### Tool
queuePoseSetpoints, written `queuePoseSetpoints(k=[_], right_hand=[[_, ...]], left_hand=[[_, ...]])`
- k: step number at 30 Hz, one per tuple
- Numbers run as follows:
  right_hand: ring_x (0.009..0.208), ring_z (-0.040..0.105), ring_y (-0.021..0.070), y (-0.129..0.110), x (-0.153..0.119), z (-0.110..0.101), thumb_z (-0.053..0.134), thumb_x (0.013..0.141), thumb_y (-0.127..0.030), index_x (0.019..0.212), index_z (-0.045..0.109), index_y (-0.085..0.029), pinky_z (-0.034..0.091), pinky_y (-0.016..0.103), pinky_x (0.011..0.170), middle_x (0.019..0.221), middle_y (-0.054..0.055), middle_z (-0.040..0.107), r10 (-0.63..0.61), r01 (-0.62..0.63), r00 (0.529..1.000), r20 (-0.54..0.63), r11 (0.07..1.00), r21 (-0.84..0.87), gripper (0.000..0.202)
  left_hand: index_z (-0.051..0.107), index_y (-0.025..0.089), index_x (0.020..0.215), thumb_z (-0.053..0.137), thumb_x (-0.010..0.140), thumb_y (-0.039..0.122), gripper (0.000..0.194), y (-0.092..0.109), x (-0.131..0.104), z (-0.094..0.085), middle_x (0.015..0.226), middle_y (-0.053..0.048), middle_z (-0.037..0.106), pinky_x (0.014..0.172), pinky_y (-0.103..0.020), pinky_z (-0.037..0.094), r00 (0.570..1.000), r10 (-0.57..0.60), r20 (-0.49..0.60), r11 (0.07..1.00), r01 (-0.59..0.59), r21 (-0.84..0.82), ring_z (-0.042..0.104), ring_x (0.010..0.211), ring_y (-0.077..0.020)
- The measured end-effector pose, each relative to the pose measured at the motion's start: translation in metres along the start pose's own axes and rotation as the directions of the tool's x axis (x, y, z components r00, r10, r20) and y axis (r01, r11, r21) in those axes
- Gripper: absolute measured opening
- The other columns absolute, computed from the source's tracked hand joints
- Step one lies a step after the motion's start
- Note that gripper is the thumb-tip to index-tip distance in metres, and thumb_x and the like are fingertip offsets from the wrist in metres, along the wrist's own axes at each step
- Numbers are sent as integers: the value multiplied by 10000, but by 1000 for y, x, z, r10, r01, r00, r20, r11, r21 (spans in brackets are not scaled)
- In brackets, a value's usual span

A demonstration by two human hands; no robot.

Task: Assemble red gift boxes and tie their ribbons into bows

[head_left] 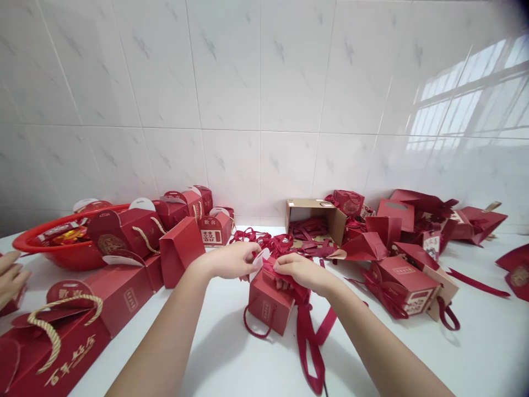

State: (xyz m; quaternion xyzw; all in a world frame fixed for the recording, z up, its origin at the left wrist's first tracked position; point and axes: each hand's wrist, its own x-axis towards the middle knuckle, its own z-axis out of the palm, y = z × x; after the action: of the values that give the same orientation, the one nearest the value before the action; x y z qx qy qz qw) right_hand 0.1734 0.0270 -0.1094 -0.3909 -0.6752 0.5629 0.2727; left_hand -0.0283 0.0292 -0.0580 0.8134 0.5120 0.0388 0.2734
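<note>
A small red gift box [270, 303] stands on the table in front of me, a twisted dark red cord handle [257, 331] hanging down its side. Both my hands are at its top. My left hand [235, 260] has its fingers closed on red ribbon beside the box's white-backed flap [260, 258]. With thumb and fingers together, my right hand [303, 271] pinches the red ribbon [306, 331], whose long tails trail onto the table on the right. The fingers partly hide the top of the box and the ribbon there.
Red gift boxes [124, 298], some with gold rope handles, line the left. Behind them is a red basin [53, 251] of wrapped sweets. Another person's hand [10, 278] shows at the left edge. A cardboard box [336, 220] of ribbons stands behind; ribboned boxes [407, 278] crowd the right.
</note>
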Motion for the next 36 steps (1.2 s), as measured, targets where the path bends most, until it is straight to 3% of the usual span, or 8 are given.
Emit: queuePoseSetpoints(k=[8,21,36], right_hand=[[528,512,101,-6,-5,-2,496,824,-215,618,456,-191,375,208,521,557,-19,572,16,-17,1000,-6,999,-46,211],[512,526,91,-5,-7,-6,507,888,-408,719,469,-195,366,193,470,592,-31,568,25,-18,999,48,988,-151,274],[467,506,83,-4,-5,-5,515,872,-319,665,457,-193,376,196,459,565,-31,571,71,-57,995,75,983,-174,249]], left_hand=[[492,218,1001,464,836,402,248,3,-1,3,889,-41,646,621,-277,475,1000,24,16,1000,-24,3,652,800,-206],[484,243,1089,486,813,346,294,5,-3,2,913,-30,646,643,-276,474,998,19,58,1000,-19,-2,662,823,-206],[462,239,1046,531,774,294,286,4,-2,2,893,-19,652,631,-270,492,996,-10,84,1000,9,11,691,839,-224]])
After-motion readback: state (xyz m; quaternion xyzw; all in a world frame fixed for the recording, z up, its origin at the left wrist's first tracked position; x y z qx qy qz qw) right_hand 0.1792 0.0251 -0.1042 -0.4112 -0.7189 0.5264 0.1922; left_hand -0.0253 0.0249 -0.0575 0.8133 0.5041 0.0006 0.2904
